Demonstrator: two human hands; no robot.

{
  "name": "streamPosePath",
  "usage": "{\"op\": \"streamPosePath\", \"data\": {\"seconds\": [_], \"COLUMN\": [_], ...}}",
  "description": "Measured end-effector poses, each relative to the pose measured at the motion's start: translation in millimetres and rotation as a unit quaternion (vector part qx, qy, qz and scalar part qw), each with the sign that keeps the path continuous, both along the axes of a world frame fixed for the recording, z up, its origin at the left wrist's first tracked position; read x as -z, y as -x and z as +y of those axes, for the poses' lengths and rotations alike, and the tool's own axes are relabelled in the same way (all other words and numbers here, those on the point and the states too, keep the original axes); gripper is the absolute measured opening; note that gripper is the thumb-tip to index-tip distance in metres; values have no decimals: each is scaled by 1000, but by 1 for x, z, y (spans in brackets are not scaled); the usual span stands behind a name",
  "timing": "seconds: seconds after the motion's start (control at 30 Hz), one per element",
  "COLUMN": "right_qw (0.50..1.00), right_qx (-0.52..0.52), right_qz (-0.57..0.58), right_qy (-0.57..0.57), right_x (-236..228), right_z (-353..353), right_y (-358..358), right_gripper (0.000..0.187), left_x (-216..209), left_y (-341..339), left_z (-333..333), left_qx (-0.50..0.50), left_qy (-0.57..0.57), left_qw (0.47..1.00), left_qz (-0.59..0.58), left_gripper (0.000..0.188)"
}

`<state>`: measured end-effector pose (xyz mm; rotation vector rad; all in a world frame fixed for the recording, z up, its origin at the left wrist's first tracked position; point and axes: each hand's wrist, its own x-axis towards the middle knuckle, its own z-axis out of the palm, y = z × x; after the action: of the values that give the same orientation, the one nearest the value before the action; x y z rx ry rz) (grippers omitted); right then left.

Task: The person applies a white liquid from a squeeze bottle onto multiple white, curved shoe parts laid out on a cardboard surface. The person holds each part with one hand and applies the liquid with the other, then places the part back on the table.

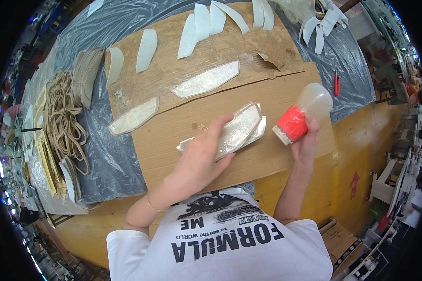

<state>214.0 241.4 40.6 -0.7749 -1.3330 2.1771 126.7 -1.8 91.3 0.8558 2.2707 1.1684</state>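
Observation:
My left hand (pixel 201 152) is closed around a long, glossy template with clear edges (pixel 239 129), its thumb at the near side and fingers across the top. Beneath it, white curved pieces (pixel 259 131) stick out past its edge. In my right hand (pixel 305 143) is a translucent plastic bottle (pixel 316 98) with a red band, tilted so its lower left end points at the cardboard. Two similar clear-edged templates lie farther off, one in the middle (pixel 208 79) and one at the left (pixel 135 116).
Brown cardboard (pixel 173 159) covers the table over a dark plastic sheet (pixel 112 154). White curved strips (pixel 147 49) line its far side. Coiled beige cord (pixel 63 110) and stacked strips (pixel 86 77) sit at the left. A red cutter (pixel 336 84) rests at the right.

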Motion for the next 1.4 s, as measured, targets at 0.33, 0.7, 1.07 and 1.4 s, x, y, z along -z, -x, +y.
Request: {"op": "streamPosePath", "data": {"seconds": [0.33, 0.7, 1.07, 1.4], "right_qw": [936, 897, 557, 531], "right_qx": [-45, -270, -446, -502], "right_qz": [47, 149, 71, -8], "right_qy": [-345, -316, -697, -683], "right_x": [26, -16, -59, -57], "right_z": [-20, -53, -48, -53], "right_y": [-30, -21, -12, -16], "right_gripper": [73, 35, 56, 66], "left_x": [3, 1, 6, 4], "left_y": [3, 21, 31, 39], "left_z": [-9, -14, -15, -18], "left_qx": [22, 24, 67, 27], "left_qy": [-40, -97, -79, -130], "left_qw": [999, 994, 994, 976], "left_qz": [-2, -46, -47, -175], "left_gripper": [14, 10, 11, 13]}}
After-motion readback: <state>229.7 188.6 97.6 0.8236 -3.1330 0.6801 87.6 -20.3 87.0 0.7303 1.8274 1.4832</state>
